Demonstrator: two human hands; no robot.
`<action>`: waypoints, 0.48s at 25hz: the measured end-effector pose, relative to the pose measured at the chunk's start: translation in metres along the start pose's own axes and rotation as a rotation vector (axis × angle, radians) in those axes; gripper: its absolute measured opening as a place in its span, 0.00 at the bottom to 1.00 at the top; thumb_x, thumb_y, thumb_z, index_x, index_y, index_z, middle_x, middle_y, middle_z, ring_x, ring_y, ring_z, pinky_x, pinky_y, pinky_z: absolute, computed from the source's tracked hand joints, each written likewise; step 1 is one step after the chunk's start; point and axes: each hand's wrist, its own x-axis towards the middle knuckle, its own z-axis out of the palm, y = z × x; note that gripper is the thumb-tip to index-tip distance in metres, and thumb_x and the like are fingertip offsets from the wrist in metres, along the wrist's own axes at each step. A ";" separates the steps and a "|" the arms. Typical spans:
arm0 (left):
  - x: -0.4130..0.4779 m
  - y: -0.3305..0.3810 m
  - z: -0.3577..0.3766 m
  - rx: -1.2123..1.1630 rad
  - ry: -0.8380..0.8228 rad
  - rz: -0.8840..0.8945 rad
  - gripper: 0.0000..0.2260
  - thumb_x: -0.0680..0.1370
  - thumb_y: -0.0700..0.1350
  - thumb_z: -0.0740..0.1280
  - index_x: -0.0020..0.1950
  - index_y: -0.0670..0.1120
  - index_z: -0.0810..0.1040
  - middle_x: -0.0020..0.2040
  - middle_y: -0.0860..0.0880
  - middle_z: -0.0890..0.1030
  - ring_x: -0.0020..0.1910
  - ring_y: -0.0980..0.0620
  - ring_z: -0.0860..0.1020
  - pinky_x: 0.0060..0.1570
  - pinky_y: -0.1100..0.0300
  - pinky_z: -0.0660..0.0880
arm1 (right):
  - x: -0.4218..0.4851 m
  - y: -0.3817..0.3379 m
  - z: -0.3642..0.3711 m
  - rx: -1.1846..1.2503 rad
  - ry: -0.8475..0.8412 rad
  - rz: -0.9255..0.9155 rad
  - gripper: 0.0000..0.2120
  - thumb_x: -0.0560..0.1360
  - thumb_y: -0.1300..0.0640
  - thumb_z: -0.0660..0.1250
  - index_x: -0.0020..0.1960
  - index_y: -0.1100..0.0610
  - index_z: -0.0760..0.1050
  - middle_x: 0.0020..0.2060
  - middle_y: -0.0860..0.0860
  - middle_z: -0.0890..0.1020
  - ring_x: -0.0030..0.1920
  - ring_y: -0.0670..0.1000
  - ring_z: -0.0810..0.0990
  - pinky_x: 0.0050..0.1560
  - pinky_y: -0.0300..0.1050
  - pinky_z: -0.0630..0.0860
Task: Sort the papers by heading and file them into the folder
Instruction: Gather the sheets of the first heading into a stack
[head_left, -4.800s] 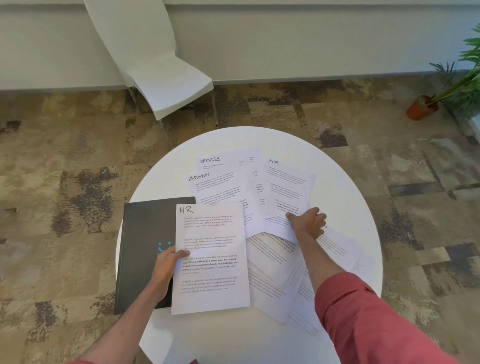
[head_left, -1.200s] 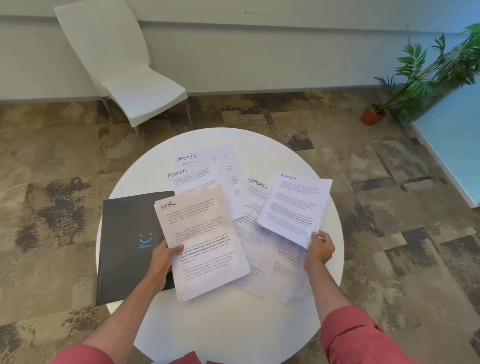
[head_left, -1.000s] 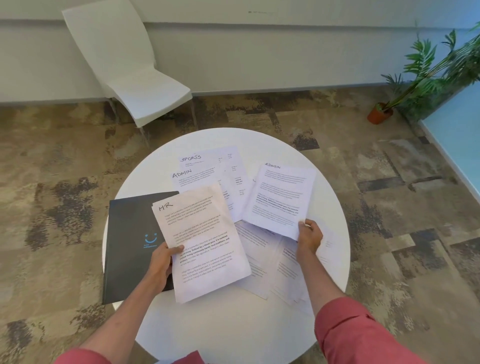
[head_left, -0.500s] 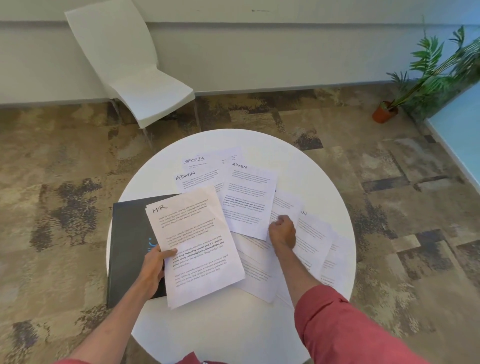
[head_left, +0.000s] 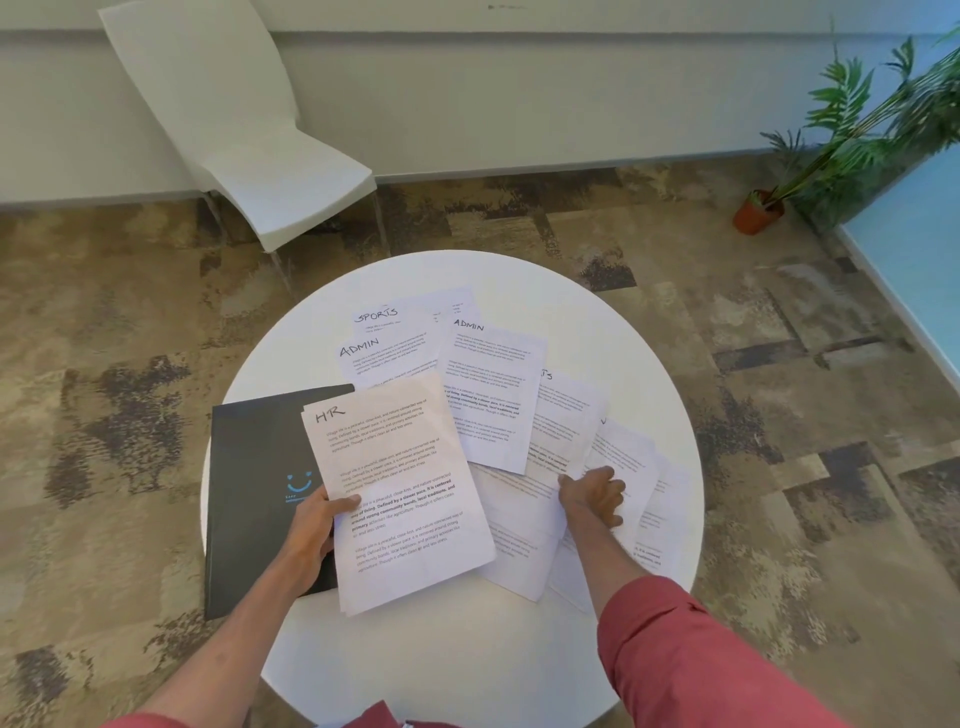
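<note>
I am looking down on a round white worktop (head_left: 519, 649) where loose papers are lying fanned out. My left hand (head_left: 311, 530) is gripping the HR stack (head_left: 397, 493) at its left edge, thumb on top and fingers closed underneath, and the stack is sitting tilted, partly over the folder (head_left: 254, 467) and partly over the worktop. The folder is lying shut, dark with a small blue smile mark, at the left rim of the worktop and hanging a little past it. My right hand (head_left: 595, 496) is resting palm down on the spread sheets (head_left: 618, 457) on the right, fingers curled and thumb pressing a page; I cannot tell whether it is pinching a sheet or only pressing. Beyond the HR stack, an ADMIN sheet (head_left: 491, 400) is lying flat, overlapping another ADMIN sheet (head_left: 382, 358) to its left, and a SPORTS sheet (head_left: 387, 317) is peeking out at the far side. A sheet whose heading is showing only its last letters is tucked just right of the near ADMIN sheet. A white chair (head_left: 260, 140) is standing by the wall, and a potted plant (head_left: 841, 135) is sitting at the far right.
</note>
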 end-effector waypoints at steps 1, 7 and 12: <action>0.000 0.001 -0.001 0.001 0.005 -0.001 0.19 0.79 0.32 0.70 0.67 0.48 0.82 0.61 0.48 0.88 0.60 0.40 0.86 0.65 0.36 0.80 | 0.004 0.002 -0.002 0.021 -0.004 0.015 0.23 0.77 0.53 0.76 0.67 0.56 0.71 0.68 0.58 0.72 0.68 0.60 0.73 0.67 0.61 0.67; -0.004 -0.002 0.004 0.003 -0.003 0.000 0.20 0.79 0.31 0.70 0.68 0.48 0.81 0.61 0.47 0.88 0.60 0.39 0.86 0.64 0.36 0.80 | 0.011 0.016 -0.008 0.085 0.039 0.046 0.28 0.77 0.46 0.72 0.69 0.60 0.69 0.67 0.59 0.73 0.68 0.62 0.74 0.67 0.62 0.67; -0.007 -0.007 0.014 0.035 -0.031 0.007 0.20 0.79 0.32 0.70 0.68 0.48 0.82 0.61 0.48 0.88 0.61 0.40 0.86 0.66 0.37 0.80 | 0.007 0.014 -0.011 0.034 -0.067 0.051 0.35 0.72 0.44 0.80 0.68 0.58 0.68 0.68 0.57 0.70 0.69 0.60 0.71 0.67 0.60 0.67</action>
